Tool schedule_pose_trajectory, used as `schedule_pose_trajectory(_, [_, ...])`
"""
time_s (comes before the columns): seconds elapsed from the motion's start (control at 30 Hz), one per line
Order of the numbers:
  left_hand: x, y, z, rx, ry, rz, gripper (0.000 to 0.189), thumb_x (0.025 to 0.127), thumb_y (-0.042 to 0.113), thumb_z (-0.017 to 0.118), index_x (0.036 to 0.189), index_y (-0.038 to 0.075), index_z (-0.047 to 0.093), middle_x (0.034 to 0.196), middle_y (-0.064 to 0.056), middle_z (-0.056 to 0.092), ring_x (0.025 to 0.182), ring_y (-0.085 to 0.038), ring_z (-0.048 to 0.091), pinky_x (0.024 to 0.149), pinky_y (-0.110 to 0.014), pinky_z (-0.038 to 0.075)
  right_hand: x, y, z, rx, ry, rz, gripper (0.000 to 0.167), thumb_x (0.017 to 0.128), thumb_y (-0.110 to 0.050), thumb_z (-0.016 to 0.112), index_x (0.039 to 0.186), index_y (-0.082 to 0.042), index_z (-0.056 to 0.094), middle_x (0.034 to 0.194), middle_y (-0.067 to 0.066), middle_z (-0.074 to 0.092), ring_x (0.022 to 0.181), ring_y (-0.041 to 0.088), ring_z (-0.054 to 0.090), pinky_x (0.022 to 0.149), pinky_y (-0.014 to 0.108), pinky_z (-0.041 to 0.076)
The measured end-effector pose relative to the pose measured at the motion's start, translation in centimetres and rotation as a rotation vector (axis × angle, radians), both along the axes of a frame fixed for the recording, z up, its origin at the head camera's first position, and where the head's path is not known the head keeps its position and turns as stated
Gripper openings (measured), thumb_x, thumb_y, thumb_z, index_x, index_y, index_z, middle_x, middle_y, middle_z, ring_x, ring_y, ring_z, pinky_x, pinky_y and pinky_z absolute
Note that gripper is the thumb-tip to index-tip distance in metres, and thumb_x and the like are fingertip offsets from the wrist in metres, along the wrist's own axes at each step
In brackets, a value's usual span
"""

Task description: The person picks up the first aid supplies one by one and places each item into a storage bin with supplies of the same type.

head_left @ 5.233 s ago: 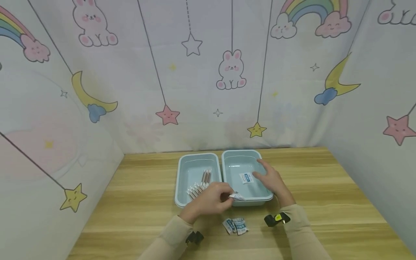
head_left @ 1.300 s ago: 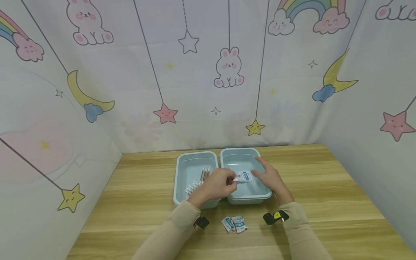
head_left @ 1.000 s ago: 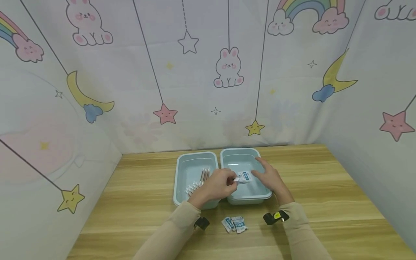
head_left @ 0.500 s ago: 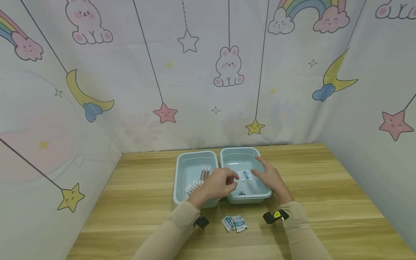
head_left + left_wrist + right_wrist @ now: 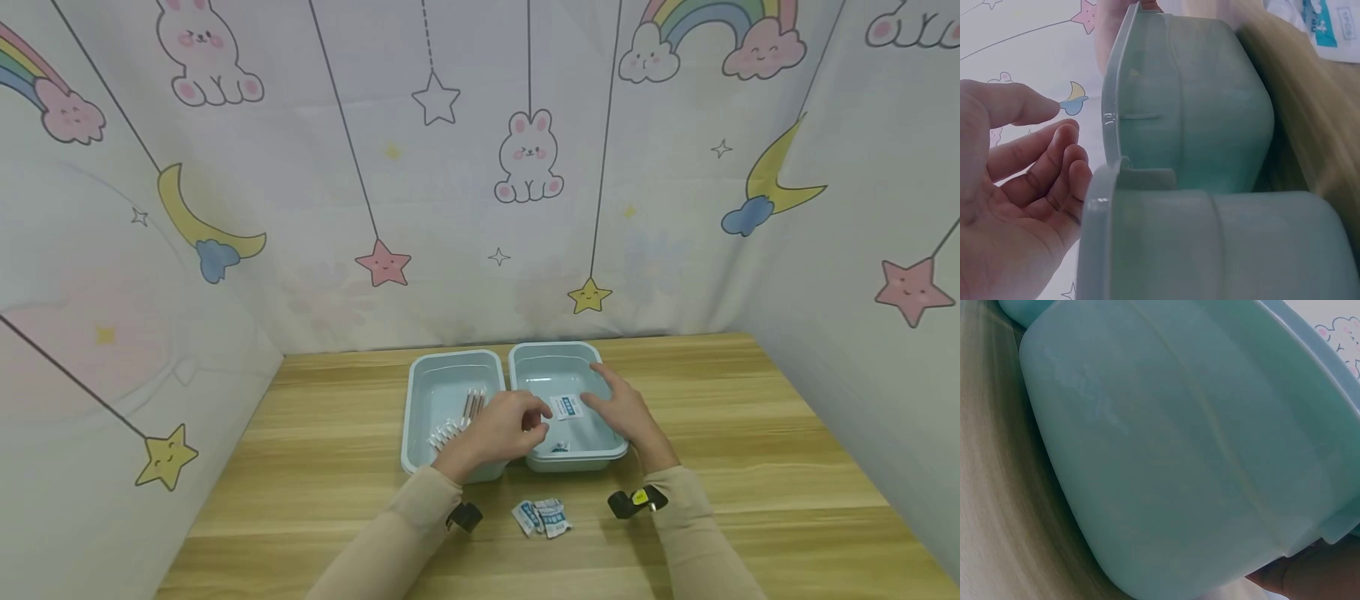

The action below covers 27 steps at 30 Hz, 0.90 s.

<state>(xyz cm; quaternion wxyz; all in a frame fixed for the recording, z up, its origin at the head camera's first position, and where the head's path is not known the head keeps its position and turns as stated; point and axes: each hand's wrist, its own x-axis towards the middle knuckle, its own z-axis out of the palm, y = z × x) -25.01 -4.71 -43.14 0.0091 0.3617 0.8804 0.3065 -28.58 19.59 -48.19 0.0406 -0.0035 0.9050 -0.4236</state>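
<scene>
Head view: a packet (image 5: 567, 407) — likely light, pliable, best pinched by its edge — lies in the tray (image 5: 555, 364) right of centre. Left wrist: nothing is held by the left hand (image 5: 1022, 194). Right wrist: the grip of the right hand (image 5: 1319, 572), lower right, cannot be told.

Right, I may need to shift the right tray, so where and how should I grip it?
Likely best by the rim of the right tray, midway along its right side, coming from the right, thumb inside, fingers outside. The rim juts past walls that narrow downward, so fingers can hook under it. Its left side sits close to the left tray, leaving little room.
</scene>
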Motion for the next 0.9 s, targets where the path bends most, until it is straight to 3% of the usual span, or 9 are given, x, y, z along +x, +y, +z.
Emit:
schedule_pose_trajectory(0.7, [1.2,-0.3,-0.1,0.029,0.054,-0.050,0.015,0.092,0.018,0.062,0.101,0.013,0.072,0.078,0.009,0.060,0.070,-0.007,0.056,0.059,-0.012,0.046,0.0,0.0,0.0,0.009,0.002,-0.010,0.064,0.097,-0.028,0.056,0.153,-0.013,0.029,0.157,0.023,0.027,0.141,0.046,0.028,0.110,0.064,0.031])
schedule_pose_trajectory(0.9, [2.1,-0.1,-0.1,0.053,0.069,-0.135,0.010,0.092,0.017,0.063,0.097,0.013,0.070,0.081,0.009,0.061,0.071,-0.004,0.056,0.061,-0.010,0.047,-0.1,0.0,-0.1,0.013,0.005,-0.009,0.063,0.097,-0.028,0.055,0.153,-0.014,0.029,0.157,0.022,0.027,0.141,0.046,0.029,0.110,0.064,0.032])
